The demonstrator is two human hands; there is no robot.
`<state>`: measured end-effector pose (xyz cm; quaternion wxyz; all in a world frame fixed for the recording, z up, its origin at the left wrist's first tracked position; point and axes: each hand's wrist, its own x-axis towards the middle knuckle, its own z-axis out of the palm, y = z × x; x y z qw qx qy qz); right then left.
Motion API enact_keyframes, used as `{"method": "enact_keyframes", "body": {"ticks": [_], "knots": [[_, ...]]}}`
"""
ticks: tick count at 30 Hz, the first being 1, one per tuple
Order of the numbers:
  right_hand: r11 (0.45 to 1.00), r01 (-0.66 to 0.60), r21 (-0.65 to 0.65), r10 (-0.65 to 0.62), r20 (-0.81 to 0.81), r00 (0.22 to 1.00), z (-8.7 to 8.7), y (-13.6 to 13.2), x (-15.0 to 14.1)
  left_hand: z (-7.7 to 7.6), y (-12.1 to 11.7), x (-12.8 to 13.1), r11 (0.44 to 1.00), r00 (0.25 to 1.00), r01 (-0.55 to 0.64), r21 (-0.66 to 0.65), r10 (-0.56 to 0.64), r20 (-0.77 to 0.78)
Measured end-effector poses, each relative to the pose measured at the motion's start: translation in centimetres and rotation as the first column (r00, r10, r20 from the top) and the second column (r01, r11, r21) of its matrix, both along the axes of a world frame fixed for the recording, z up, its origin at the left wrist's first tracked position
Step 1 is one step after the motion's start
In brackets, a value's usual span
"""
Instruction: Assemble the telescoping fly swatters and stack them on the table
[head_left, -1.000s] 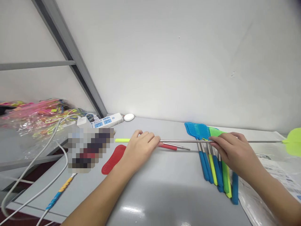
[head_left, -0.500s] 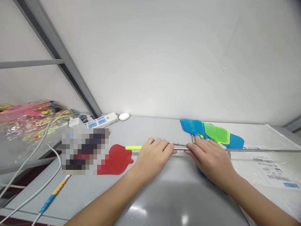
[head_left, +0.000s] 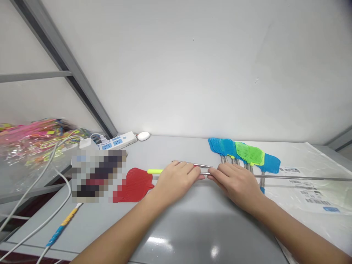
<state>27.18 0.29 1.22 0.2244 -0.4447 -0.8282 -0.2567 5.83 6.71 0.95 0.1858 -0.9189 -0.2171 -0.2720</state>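
Observation:
My left hand [head_left: 177, 181] is curled over a steel fly swatter shaft [head_left: 192, 165], with the swatter's yellow-green handle [head_left: 154, 171] sticking out to its left. My right hand [head_left: 233, 183] closes on the same long shaft, which runs right [head_left: 302, 178] past the frame edge. The swatter's head is out of view. A red mesh swatter head [head_left: 134, 185] lies just left of my left hand. Several blue and green swatters [head_left: 243, 153] lie beyond my right hand, their handles mostly hidden behind it.
A power strip [head_left: 117, 142] and a white oval object [head_left: 143, 136] sit at the grey table's [head_left: 220, 227] back edge. Left are white cables [head_left: 57, 154], a plastic bag of pink items [head_left: 35, 141] and a pixelated patch [head_left: 99, 176]. A labelled plastic sheet [head_left: 310, 192] lies right.
My hands have drawn closer together along the shaft. The shaft has slid right, and its green swatter head has left the view. The view has tilted slightly.

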Motion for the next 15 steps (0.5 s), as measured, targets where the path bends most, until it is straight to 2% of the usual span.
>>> {"method": "enact_keyframes", "body": {"ticks": [6,11,15], "knots": [[1.000,0.010,-0.001,-0.010,0.029,1.000,0.3,0.7,0.8,0.2,0.6,-0.8,0.997,0.997,-0.080,-0.016,0.080,-0.018],[0.999,0.034,0.026,-0.035,0.057,0.998,0.8,1.1,3.3,0.3,2.0,-2.8,0.988,0.989,-0.135,-0.077,0.130,-0.064],[0.998,0.019,0.063,-0.023,0.071,0.997,1.1,1.3,5.2,0.8,2.7,-4.2,0.988,0.989,-0.145,-0.050,0.144,-0.035]]}}
